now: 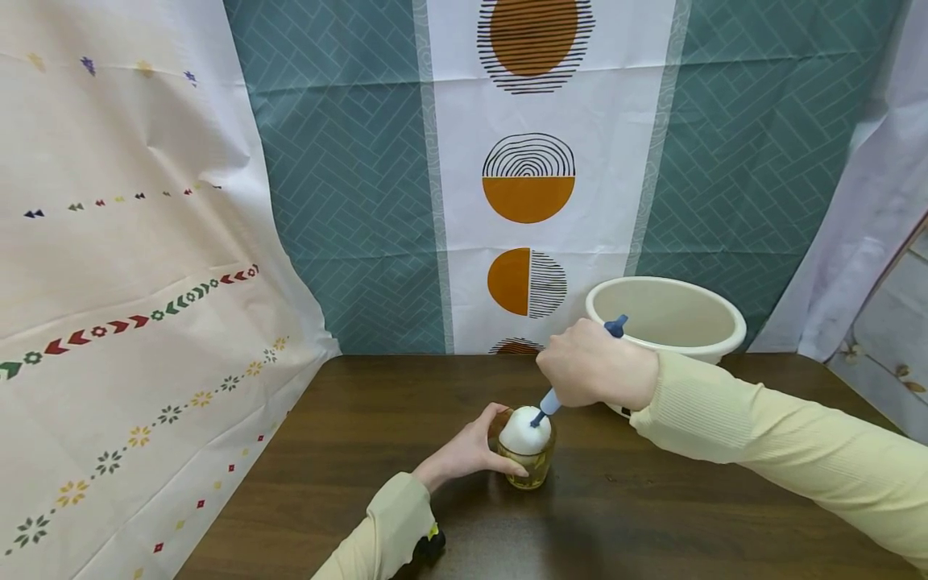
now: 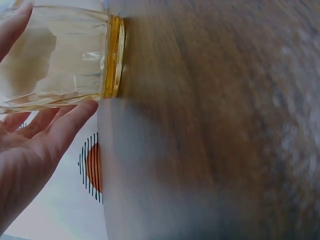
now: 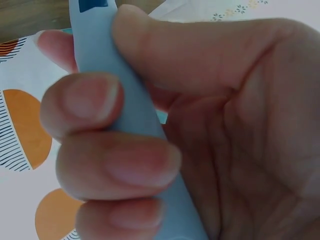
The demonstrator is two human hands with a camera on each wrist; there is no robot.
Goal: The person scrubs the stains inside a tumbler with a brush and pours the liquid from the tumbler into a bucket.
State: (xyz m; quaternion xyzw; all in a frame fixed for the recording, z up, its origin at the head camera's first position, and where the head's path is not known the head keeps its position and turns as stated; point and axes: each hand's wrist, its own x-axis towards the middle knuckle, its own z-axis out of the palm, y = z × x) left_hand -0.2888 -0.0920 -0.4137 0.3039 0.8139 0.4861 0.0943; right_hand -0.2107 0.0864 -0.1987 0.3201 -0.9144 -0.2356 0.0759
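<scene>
Your left hand (image 1: 467,453) is grasping the clear amber glass tumbler (image 1: 535,469) just below the centre of the head frame, with your thumb on the near side and your fingers round the far side. The tumbler is upright, its mouth facing up. In the left wrist view it lies sideways across the upper left of the frame, its thick amber base close to the dark brown wooden table (image 1: 652,519); you cannot tell from here whether they touch.

Your right hand (image 1: 598,366), right of centre in the head frame, is clenched round the light blue handle of a long brush (image 1: 550,402) with a dark blue neck and a rounded white head (image 1: 522,435). The brush slants down to the lower left, and its white head sits in the tumbler's mouth, part of it bulging above the rim. In the right wrist view, your 3 nearest fingers curl over the handle from the left while your thumb presses it from the right.

Behind your right hand, at the right of the head frame, stands a large off-white round tub (image 1: 670,314). A teal and white cloth with orange circles (image 1: 464,217) hangs across the top, and a cream embroidered cloth (image 1: 130,258) fills the left side.
</scene>
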